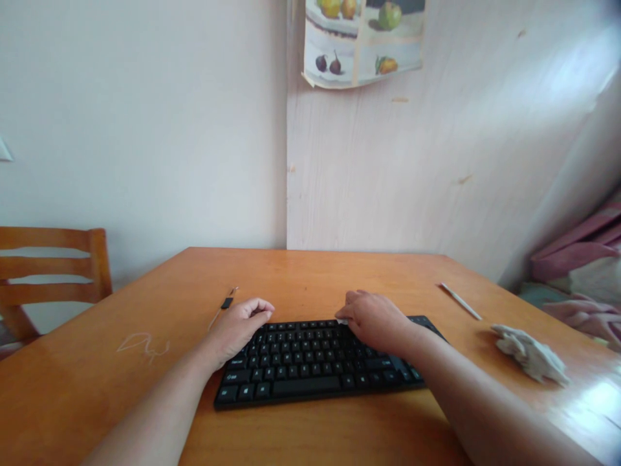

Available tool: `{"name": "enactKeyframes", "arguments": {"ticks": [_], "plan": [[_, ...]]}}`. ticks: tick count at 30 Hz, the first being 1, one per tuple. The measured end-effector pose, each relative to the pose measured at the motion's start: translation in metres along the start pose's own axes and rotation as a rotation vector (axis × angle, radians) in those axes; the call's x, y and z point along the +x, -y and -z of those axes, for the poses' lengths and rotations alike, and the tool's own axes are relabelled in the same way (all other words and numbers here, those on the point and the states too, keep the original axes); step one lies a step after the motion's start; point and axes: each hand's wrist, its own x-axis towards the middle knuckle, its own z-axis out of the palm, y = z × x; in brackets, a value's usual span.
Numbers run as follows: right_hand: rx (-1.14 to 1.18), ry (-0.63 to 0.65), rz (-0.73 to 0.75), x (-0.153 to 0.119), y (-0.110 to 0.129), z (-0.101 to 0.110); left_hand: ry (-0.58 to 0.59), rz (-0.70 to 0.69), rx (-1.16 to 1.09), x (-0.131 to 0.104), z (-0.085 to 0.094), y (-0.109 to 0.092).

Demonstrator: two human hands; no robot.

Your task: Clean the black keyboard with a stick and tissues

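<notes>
A black keyboard [305,370] lies flat on the orange-brown wooden table [310,430]. At its upper left corner rests my left hand [241,327], fingers curled inward with thumb and fingertips close together; nothing shows between them. My right hand [371,318] is over the keyboard's top row, right of the middle, its fingers pinched on a small white piece [342,321], perhaps cloth or tissue. The right hand and forearm hide part of the keyboard's right side.
A crumpled grey cloth [530,353] and a thin white stick [460,301] lie to the right. Behind my left hand is a small black connector [227,302] with a cable. A wooden chair [53,265] stands at left; fruit pictures [363,42] hang on the wall.
</notes>
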Motion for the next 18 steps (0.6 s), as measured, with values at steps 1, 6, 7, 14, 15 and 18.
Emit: {"name": "enactKeyframes", "arguments": {"ticks": [1,6,7,14,15,18], "plan": [[-0.001,-0.007,-0.026,0.000,-0.004,0.001,-0.001,-0.003,0.004,0.000,0.000,0.001],[0.081,-0.004,-0.021,-0.005,-0.015,0.005,0.013,-0.001,0.010,0.000,0.000,-0.002],[0.103,0.006,0.003,-0.006,-0.015,0.005,0.013,0.004,0.006,-0.001,0.000,-0.003],[0.114,0.078,0.040,-0.008,-0.009,0.005,0.004,0.014,0.007,-0.002,0.000,-0.005],[0.110,0.071,0.036,-0.007,-0.009,0.005,0.007,0.015,0.011,-0.001,0.000,-0.004],[0.086,0.046,0.024,-0.007,-0.008,0.005,0.010,0.014,0.024,0.000,0.001,-0.001]]}}
